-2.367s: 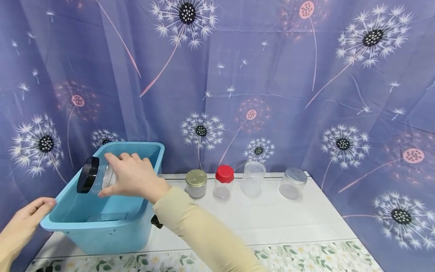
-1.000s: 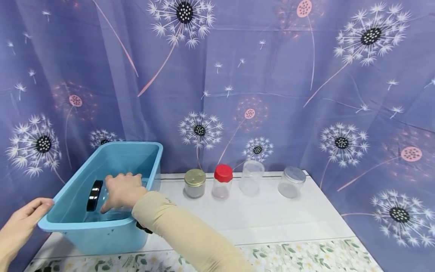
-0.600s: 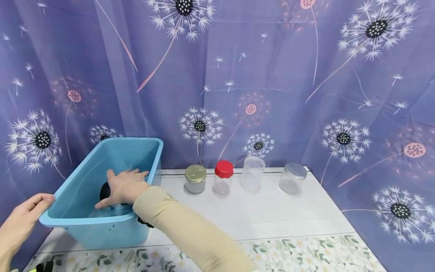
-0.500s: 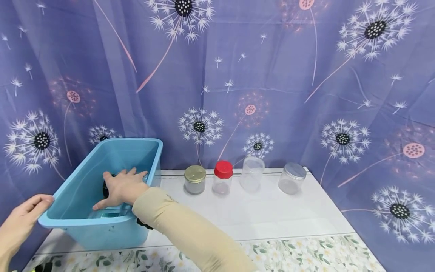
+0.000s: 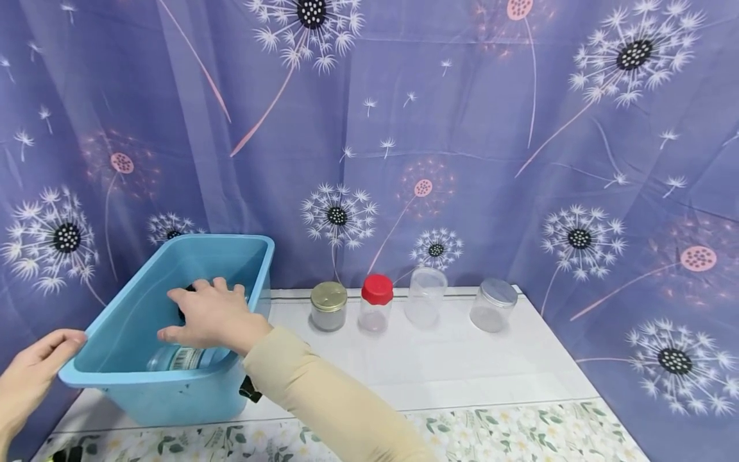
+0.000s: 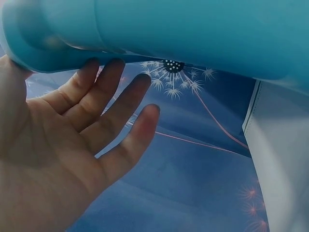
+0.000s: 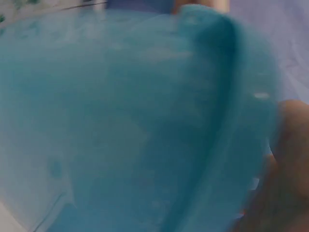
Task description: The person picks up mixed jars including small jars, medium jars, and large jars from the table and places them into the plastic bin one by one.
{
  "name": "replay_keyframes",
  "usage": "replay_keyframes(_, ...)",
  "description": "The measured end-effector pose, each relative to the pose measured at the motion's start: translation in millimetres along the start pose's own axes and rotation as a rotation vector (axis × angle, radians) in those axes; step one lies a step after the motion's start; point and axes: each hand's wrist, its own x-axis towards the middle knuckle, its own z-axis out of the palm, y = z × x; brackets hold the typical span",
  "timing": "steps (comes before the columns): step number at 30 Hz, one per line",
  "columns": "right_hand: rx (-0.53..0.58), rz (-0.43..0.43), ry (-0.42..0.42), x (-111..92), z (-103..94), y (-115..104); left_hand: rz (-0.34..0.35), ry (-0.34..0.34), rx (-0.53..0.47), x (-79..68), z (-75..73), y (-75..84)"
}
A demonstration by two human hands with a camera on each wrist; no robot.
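Tub (image 5: 179,404) at the worktop's (image 5: 491,372) left edge could tip if the left hand (image 5: 40,362), pinching it, pulls; the right hand (image 5: 213,317) is spread.

The right sleeve (image 5: 340,398) is plain beige — a small black piece (image 5: 249,390) shows beneath its cuff (image 5: 276,350).

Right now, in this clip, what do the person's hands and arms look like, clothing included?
The right hand and left hand are ungloved, with no rings showing. A plain beige sleeve covers the right forearm. A small black piece sits under that wrist; its details are unclear. No left sleeve can be made out.
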Motion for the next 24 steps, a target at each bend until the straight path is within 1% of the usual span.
replay_keyframes(2, 0.031, -0.011, 0.019, -6, -6.4, 3, 0.004, -0.003, -0.017, -0.3, -0.3, 5.4)
replay_keyframes(4, 0.065, -0.022, 0.034, -13, -12.9, 6, 0.017, 0.003, -0.033, -0.4, -0.2, 6.8)
replay_keyframes(7, 0.130, -0.061, 0.086, -24, -21.6, 16, 0.029, 0.022, -0.087, -0.2, 0.2, 6.1)
replay_keyframes(10, 0.212, -0.112, 0.155, -37, -28.7, 32, 0.018, 0.018, -0.068, 0.0, 0.4, 4.5)
replay_keyframes(12, 0.289, -0.160, 0.201, -46, -32.1, 47, -0.002, 0.007, -0.050, 0.1, -0.2, 5.1)
replay_keyframes(13, 0.327, -0.184, 0.228, -50, -33.6, 55, -0.005, -0.009, -0.021, 0.9, -1.1, 5.7)
replay_keyframes(15, 0.402, -0.225, 0.296, -56, -35.3, 74, -0.022, -0.026, 0.011, 1.7, -1.6, 7.9)
replay_keyframes(17, 0.467, -0.246, 0.370, -62, -35.1, 92, -0.034, -0.039, 0.027, 2.2, -2.3, 10.4)
replay_keyframes(20, 0.547, -0.238, 0.468, -73, -31.8, 118, -0.037, -0.049, 0.036, 1.4, -3.3, 11.4)
replay_keyframes(24, 0.657, -0.197, 0.542, -92, -21.7, 152, -0.033, -0.066, 0.021, 0.1, -3.2, 11.1)
